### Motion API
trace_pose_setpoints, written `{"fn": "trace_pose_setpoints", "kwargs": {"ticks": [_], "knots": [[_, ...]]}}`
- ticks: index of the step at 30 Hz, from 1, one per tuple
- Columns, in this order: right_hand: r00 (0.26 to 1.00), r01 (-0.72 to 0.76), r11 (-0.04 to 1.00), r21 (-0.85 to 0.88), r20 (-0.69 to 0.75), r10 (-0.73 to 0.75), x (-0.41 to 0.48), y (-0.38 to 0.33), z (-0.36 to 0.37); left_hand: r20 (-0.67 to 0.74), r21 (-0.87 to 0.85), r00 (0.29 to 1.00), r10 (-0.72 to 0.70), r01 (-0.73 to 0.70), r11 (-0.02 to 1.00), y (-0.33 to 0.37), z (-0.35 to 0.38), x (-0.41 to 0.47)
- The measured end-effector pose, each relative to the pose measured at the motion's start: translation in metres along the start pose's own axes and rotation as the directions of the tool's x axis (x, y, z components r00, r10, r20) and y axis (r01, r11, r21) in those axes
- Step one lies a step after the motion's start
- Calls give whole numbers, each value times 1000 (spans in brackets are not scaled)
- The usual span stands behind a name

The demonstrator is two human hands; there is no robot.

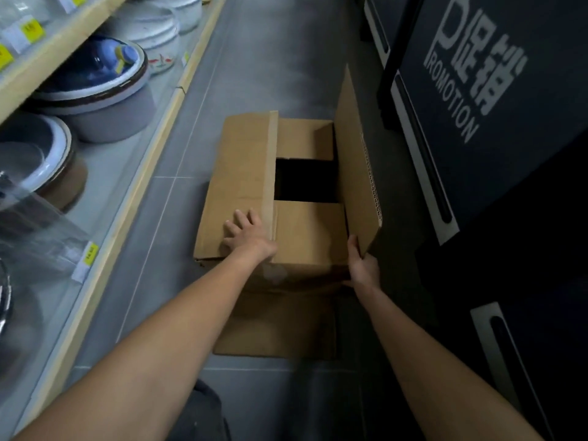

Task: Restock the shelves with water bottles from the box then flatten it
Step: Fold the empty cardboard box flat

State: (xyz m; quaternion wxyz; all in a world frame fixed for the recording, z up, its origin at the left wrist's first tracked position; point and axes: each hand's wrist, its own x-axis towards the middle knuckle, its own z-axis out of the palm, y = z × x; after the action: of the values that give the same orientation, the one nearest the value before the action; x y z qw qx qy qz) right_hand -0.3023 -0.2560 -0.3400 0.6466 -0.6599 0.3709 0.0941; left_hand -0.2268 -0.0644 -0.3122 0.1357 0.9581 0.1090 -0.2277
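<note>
While the left hand point(243, 232) lies flat, fingers point(238, 217) spread, on the folded-down left flap point(235, 173), the right hand point(362, 265) pinches the near bottom corner of the upright right flap point(353, 148): thumb on its inner face, fingers hidden behind. Both flaps belong to one brown corrugated cardboard box point(305, 237). It sits on grey floor tiles point(254, 74); the centre gap is dark and the contents unreadable. A pale wood-edged shelf point(136, 186) of bowls stands left, a dark cabinet lettered "PROMOTION" point(477, 90) right.
</note>
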Motion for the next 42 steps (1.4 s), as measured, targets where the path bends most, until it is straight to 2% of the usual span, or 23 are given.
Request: {"fn": "trace_pose_setpoints", "kwargs": {"ticks": [4, 7, 11, 14, 16, 19, 21, 23, 25, 27, 29, 32, 34, 39, 40, 42], "knots": [[999, -27, 1000, 0, -39, 27, -2, -2, -3, -139, -106, 988, 64, -79, 991, -7, -6, -1], [995, -74, 997, 31, -57, 76, -6, -5, 0, -247, -276, 966, 79, -148, 950, -26, -18, -4], [992, -79, 991, 107, -94, 89, -16, -17, 11, -410, -539, 910, -52, -196, 819, -49, -55, -22], [987, -42, 995, 95, -151, 56, -22, -29, 20, -443, -656, 880, -171, -189, 731, -81, -77, -33], [982, -42, 992, 118, -176, 62, -27, -42, 23, -389, -767, 876, -284, -137, 627, -107, -81, -35], [969, -25, 990, 136, -240, 57, -28, -58, 19, -230, -936, 879, -417, -82, 344, -139, -83, -32], [966, 54, 991, 125, -257, -20, -20, -60, 15, -112, -981, 885, -452, -25, 194, -153, -84, -31], [966, 66, 989, 132, -258, -30, -15, -59, 12, -39, -995, 880, -473, 8, 95, -162, -83, -29], [962, 26, 980, 199, -272, 30, -16, -56, 10, 7, -1000, 867, -498, 13, 8, -170, -80, -27], [952, -24, 942, 333, -280, 123, -19, -55, 9, 35, -999, 855, -518, 20, -34, -176, -77, -24], [945, -42, 916, 398, -283, 166, -17, -55, 6, 43, -998, 843, -536, 15, -57, -180, -74, -20], [932, -84, 891, 445, -281, 228, -9, -55, 0, 59, -998, 831, -553, 33, -58, -181, -73, -13], [928, -100, 880, 463, -276, 250, -5, -56, 0, 45, -998, 800, -598, 65, 12, -181, -72, -7], [938, -95, 888, 449, -259, 232, 5, -50, -5, -32, -944, 767, -641, 188, 272, -185, -70, 3], [940, -98, 890, 445, -251, 229, 9, -48, -8, -60, -914, 758, -650, 220, 342, -186, -69, 4], [940, -105, 887, 449, -246, 236, 13, -47, -12, -184, -778, 746, -640, 288, 559, -189, -67, 7]]}}
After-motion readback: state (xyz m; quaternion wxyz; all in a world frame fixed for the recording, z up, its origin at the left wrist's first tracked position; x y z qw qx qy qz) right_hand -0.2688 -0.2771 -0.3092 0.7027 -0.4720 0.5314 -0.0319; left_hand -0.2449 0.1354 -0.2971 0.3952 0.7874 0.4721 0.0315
